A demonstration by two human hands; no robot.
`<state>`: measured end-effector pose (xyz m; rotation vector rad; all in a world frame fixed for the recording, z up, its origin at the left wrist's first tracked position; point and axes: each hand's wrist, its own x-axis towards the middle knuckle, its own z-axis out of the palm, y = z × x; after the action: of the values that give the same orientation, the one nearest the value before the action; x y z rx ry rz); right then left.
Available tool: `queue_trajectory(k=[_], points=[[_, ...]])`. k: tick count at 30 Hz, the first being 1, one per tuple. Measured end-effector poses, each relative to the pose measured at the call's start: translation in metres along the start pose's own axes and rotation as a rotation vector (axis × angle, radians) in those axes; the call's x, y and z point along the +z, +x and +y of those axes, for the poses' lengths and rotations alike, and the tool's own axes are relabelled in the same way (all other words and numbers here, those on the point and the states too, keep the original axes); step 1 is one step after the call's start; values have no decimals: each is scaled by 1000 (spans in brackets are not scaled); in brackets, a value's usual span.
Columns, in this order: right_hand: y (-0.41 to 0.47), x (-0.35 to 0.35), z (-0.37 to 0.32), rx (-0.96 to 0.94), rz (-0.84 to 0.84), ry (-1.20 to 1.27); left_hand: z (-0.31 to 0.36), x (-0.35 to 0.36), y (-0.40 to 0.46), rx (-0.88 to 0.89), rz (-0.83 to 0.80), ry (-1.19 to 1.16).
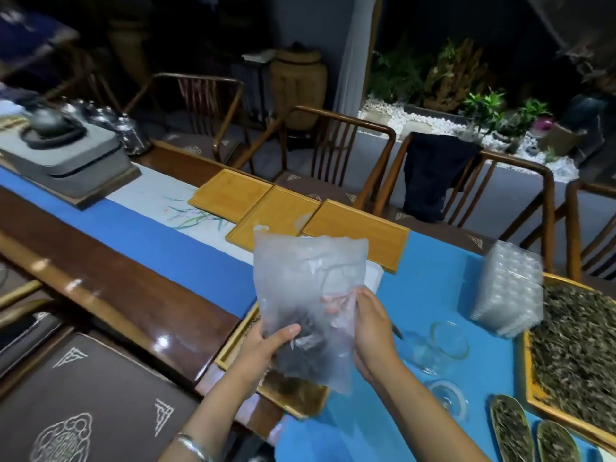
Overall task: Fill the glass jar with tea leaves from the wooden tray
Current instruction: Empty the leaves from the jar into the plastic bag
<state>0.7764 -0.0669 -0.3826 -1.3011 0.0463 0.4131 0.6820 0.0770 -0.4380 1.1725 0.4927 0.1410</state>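
Dim room, light falling mostly on the long dark wood tabletop (140,295) with a blue runner (443,295) lying along it. Wooden slat-back chairs (336,151) lining the far side, dark cloth (433,175) hanging over one. Grey wall (300,21) behind, big clay urn (297,85) standing against it. Plants (443,71) and white pebbles (433,123) showing at right.

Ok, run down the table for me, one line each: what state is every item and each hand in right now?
Plastic bag: held up, dark tea at the bottom.
Left hand: grips the bag's lower left.
Right hand: pinches the bag's right side.
Glass jar: lying on its side, looks empty.
Glass lid: off, on the blue cloth.
Tray at right: heaped with pale tea leaves.
Three bamboo trays: empty, side by side.
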Motion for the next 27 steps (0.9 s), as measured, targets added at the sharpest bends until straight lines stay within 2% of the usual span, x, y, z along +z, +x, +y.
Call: queue_trajectory(k=[3, 7, 10, 15, 21, 24, 27], points=[[16, 43, 15, 4, 52, -78, 20, -44, 8, 6, 44, 69], [46, 97, 48, -36, 63, -336, 40, -108, 26, 19, 173, 154], [76, 127, 81, 30, 57, -491, 52, -154, 47, 31, 235, 233], [110, 167, 126, 157, 61, -544, 52, -218, 93, -7, 309, 344], [124, 188, 153, 98, 79, -769, 32, -251, 131, -75, 330, 424], [117, 192, 159, 112, 50, -759, 19, -251, 135, -134, 292, 445], [112, 189, 170, 72, 4, -890, 8, -246, 132, -208, 231, 403]])
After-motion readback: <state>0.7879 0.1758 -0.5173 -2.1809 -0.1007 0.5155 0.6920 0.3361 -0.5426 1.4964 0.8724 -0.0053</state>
